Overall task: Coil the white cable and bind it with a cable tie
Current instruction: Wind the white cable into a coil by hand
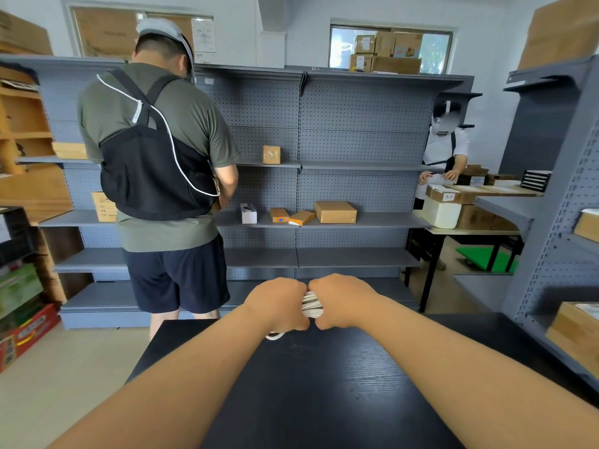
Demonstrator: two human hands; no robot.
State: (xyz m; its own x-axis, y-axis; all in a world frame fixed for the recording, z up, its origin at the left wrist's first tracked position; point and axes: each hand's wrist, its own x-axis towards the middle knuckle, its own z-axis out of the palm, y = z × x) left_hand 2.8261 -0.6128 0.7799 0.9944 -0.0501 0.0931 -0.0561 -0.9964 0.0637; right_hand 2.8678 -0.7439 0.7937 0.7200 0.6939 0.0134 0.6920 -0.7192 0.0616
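Note:
The white cable (311, 306) is bunched into a tight coil of several strands, held above the far part of the black table (324, 384). My left hand (278, 304) grips the coil's left side and my right hand (342, 301) grips its right side, knuckles almost touching. A small loop of the cable hangs below my left hand, close to the tabletop. Most of the coil is hidden inside my fists. No cable tie is visible.
A person in a green shirt and black backpack (155, 176) stands just beyond the table's left far corner, facing grey pegboard shelves (324, 218) with a few cardboard boxes. Another person (445, 147) works at a table at the right. More shelving (557, 222) stands close on my right.

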